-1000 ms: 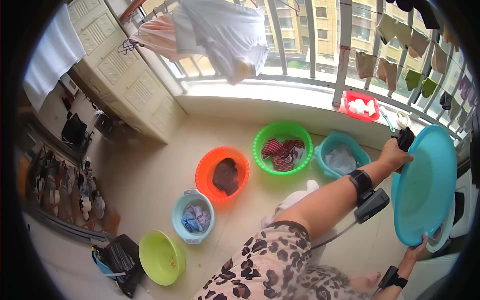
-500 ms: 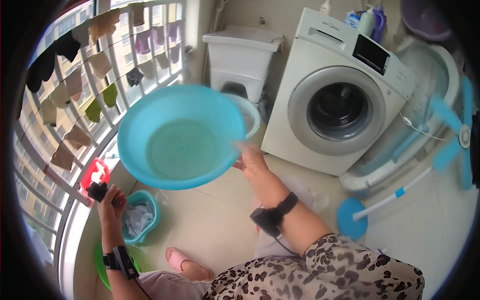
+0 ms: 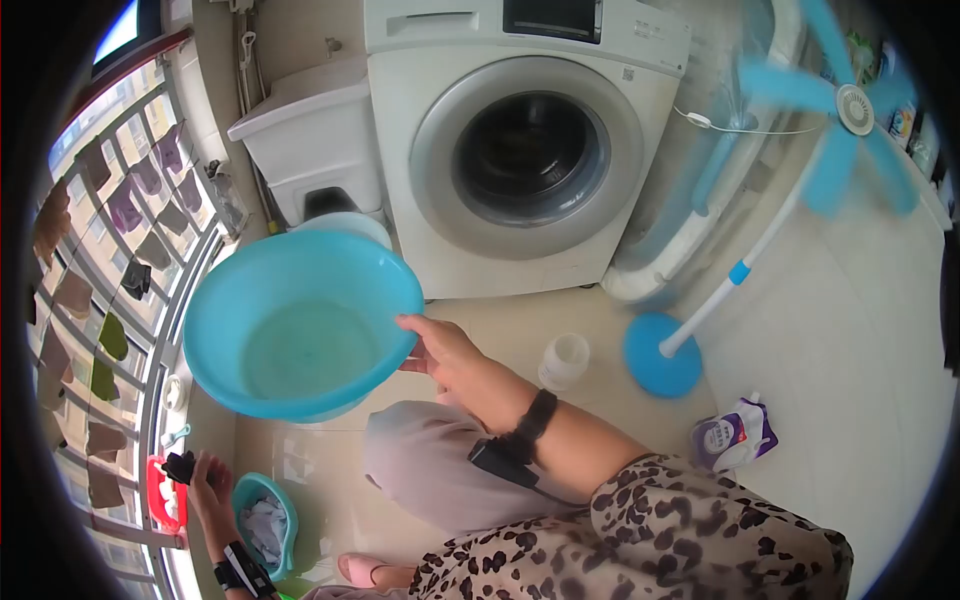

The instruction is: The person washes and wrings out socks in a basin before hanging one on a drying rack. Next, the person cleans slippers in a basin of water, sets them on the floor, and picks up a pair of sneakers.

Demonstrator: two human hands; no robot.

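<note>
My right hand [image 3: 440,350] grips the right rim of a large light-blue basin [image 3: 220,325], thumb over the edge and fingers beneath. The basin is held slightly tilted above the floor, with shallow, faintly greenish water in its bottom. Low at the left, my left hand [image 3: 209,484] is closed on a bunched black cloth [image 3: 179,467], whose exact kind I cannot make out. Just beside that cloth is a small red basket [image 3: 155,500] with white items in it. Below the hand, a small teal tub [image 3: 290,510] holds pale wet cloth [image 3: 263,527].
A front-loading washing machine [image 3: 400,180] stands ahead, beside a white sink unit [image 3: 310,130]. Socks [image 3: 125,205] hang along the railing at left. On the right are a blue fan [image 3: 665,355], a clear plastic cup [image 3: 565,360] and a white-purple packet [image 3: 735,433] on the floor.
My view has swung to the right. The basin has come lower and nearer, and my right hand now clasps its rim firmly. The black cloth is still in my left hand.
</note>
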